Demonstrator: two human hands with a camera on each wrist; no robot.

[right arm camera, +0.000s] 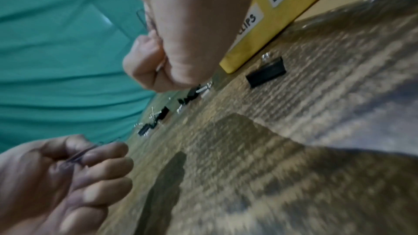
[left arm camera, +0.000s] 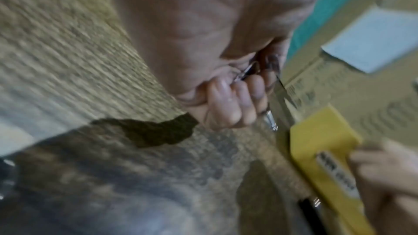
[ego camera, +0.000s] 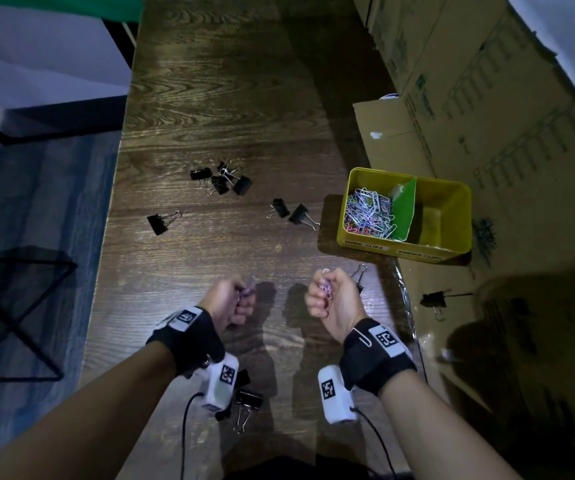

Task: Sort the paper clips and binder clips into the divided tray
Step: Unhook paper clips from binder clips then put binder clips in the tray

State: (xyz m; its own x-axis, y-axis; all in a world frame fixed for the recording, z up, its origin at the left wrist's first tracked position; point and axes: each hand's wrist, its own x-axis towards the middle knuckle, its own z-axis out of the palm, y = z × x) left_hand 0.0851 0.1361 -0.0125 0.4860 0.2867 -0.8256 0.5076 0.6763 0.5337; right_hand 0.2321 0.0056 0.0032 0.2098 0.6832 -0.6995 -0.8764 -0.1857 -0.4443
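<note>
Both hands hover as fists over the near part of the wooden table. My left hand (ego camera: 244,299) grips a few paper clips (left arm camera: 245,72) in its curled fingers (left arm camera: 228,108). My right hand (ego camera: 324,292) also grips paper clips (ego camera: 327,285), with a wire loop sticking out on top (right arm camera: 141,19). The yellow divided tray (ego camera: 365,242) stands to the right beyond my right hand. Its left compartment holds a heap of coloured paper clips (ego camera: 369,211); a green divider (ego camera: 404,209) walls off the right compartment. Black binder clips (ego camera: 222,178) lie scattered on the table.
Two binder clips (ego camera: 291,211) lie left of the tray, one (ego camera: 159,221) near the left edge, one (ego camera: 358,278) behind my right hand, one (ego camera: 435,299) on the flat cardboard, more (ego camera: 248,400) under my left wrist. Cardboard boxes (ego camera: 487,116) line the right side.
</note>
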